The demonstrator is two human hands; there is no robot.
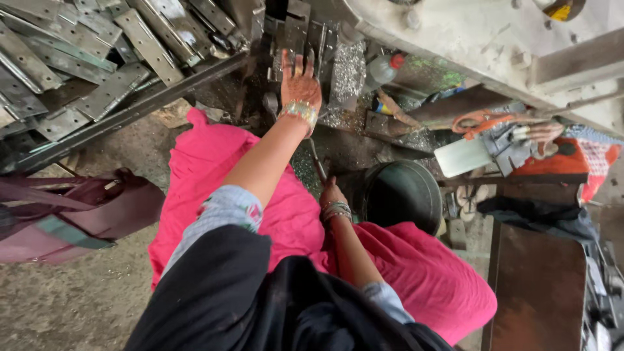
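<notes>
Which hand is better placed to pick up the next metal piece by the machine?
Left. The left hand is stretched out, fingers spread, over the metal parts at the machine. The right hand is low, closed on a lever handle.

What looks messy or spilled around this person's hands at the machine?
Shiny metal shavings lie heaped and scattered on the machine bed beside the left hand, trailing down toward the dark bucket. The metal hinges lie in a jumbled pile, not stacked.

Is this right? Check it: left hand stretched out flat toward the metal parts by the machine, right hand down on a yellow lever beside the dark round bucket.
One thing is wrong. The head view shows the right hand on a dark metal lever, not a yellow one. The left hand and the bucket are as stated.
</notes>
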